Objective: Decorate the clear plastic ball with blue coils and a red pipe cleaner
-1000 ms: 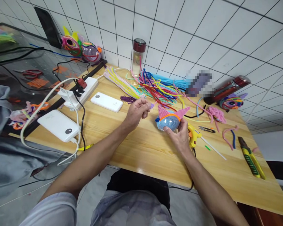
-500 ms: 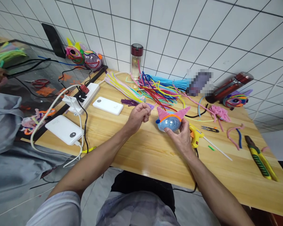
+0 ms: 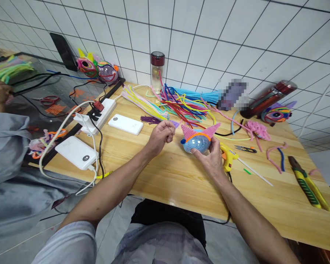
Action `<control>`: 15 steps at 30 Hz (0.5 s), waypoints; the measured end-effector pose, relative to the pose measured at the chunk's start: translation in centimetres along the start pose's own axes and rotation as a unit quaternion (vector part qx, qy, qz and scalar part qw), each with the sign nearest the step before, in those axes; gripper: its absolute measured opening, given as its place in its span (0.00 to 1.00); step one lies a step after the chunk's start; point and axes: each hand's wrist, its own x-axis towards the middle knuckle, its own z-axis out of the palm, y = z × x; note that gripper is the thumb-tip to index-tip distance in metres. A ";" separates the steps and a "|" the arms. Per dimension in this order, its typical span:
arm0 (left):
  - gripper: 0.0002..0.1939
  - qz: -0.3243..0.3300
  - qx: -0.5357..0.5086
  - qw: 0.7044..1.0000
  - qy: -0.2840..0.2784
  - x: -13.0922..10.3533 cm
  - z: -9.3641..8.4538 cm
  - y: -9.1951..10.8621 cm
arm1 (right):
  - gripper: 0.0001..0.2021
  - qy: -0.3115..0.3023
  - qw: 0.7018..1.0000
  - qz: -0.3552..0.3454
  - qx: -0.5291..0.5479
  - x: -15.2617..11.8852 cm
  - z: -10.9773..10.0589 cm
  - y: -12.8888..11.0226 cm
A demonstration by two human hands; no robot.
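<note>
My right hand (image 3: 211, 157) grips a clear blue plastic ball (image 3: 197, 144) from its right side, thumb along the lower front. The ball carries an orange band, two pink ridged fins made of pipe cleaner on top and a small dark-blue pompom-like knob at its left end. To the left of it, a short gap away, my left hand (image 3: 162, 137) is closed with thumb and fingers pinched; whatever may be between the fingertips is too small to make out. Behind that hand lies a bit of purple pipe cleaner (image 3: 174, 124). A yellow glue gun (image 3: 230, 159) rests just right of my right hand.
Behind are loose pipe cleaners (image 3: 181, 104) and a glass bottle (image 3: 157, 73). At right lie thread snips (image 3: 245, 149), pliers (image 3: 305, 183) and a red flask (image 3: 269, 99). Power banks (image 3: 76, 152), cables and a power strip (image 3: 99, 116) occupy the left, beside another person's sleeve (image 3: 8, 143).
The view has shifted slightly. Both hands keep nearly the same pose, with the ball still in my right hand and barely moved.
</note>
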 end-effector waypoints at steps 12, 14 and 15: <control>0.09 -0.003 -0.004 1.000 0.003 0.0 0.0 -0.3 | 0.50 -0.002 1.000 0.008 0.001 0.1 0.0 -0.4; 0.09 -0.003 -0.010 1.000 0.004 0.1 0.0 -0.3 | 0.51 -0.001 1.000 0.009 -0.001 0.2 0.0 -0.4; 0.09 -0.002 -0.013 1.000 0.004 0.1 0.0 -0.2 | 0.51 -0.001 1.000 0.010 -0.002 0.2 0.0 -0.4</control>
